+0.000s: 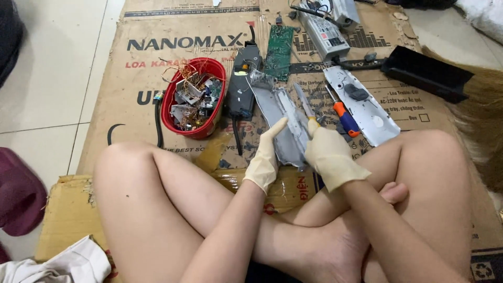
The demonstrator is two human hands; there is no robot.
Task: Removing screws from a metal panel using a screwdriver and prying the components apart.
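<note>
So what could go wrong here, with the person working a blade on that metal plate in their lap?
The knife with the pale handle, gripped in the gloved right hand, works close to the gloved left hand steadying the grey sheet-metal plate; a slip might cut through the thin glove. The plate's edges sit just above bare legs and could scratch them. The red bowl of wire scraps lies near the knee and could tip.

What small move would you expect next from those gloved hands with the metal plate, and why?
Probably pressing the knife tip under something on the grey metal plate. The right hand grips the knife with its blade lying on the plate, while the left hand steadies the plate's edge.
</note>
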